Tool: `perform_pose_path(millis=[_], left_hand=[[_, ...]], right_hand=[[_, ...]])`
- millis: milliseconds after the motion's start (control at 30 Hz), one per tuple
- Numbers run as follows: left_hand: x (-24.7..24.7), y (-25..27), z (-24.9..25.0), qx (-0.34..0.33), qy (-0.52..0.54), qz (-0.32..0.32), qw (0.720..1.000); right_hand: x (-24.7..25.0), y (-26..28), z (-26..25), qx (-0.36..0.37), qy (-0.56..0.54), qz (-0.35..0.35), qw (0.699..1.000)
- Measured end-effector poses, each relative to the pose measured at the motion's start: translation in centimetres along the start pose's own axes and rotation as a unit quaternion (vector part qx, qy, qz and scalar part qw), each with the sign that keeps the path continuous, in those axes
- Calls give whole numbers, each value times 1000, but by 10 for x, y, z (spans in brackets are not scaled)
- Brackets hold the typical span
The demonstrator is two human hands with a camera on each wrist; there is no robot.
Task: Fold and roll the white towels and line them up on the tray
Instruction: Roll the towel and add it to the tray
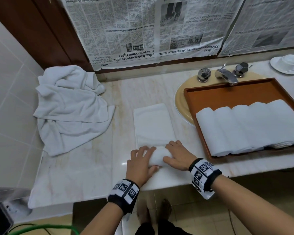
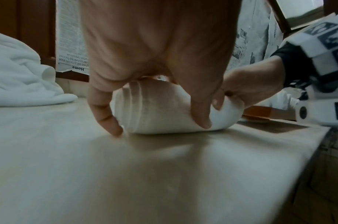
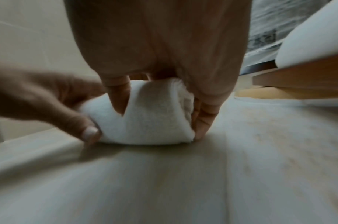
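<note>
Lower centre of the head view: folded white terry towel on the pale marble counter, its near end wound into a thick roll. Left hand and right hand both curl over that roll, thumbs tucked at its near side, fingertips touching the counter.

Handling, judged: light, soft, compressible; it will likely slacken unless gripped across the full width near both ends.

Right of frame: brown rectangular tray carrying smooth white rolled towels, side by side. Left: a crumpled white towel heap.
</note>
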State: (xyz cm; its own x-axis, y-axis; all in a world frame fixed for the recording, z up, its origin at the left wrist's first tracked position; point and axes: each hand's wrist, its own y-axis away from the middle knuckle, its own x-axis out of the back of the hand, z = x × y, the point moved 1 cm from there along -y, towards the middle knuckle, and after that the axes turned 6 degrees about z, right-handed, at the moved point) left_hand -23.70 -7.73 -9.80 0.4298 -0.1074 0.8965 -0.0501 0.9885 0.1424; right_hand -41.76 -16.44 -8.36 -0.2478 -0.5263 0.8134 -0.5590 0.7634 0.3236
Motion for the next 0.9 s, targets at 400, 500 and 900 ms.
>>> perform_pose_path(millis=[400,500,900], left_hand=[[9,-9,-23,25,106,-88,990],[6,3,-20,-42,61,59,995],[21,-26,-26,40,156,-29,987]], right_hand=[[-11,17,-6,87,59,72,992],[-4,0,1,-1,-84,35,996],[-16,3,-8,128,177,133,967]])
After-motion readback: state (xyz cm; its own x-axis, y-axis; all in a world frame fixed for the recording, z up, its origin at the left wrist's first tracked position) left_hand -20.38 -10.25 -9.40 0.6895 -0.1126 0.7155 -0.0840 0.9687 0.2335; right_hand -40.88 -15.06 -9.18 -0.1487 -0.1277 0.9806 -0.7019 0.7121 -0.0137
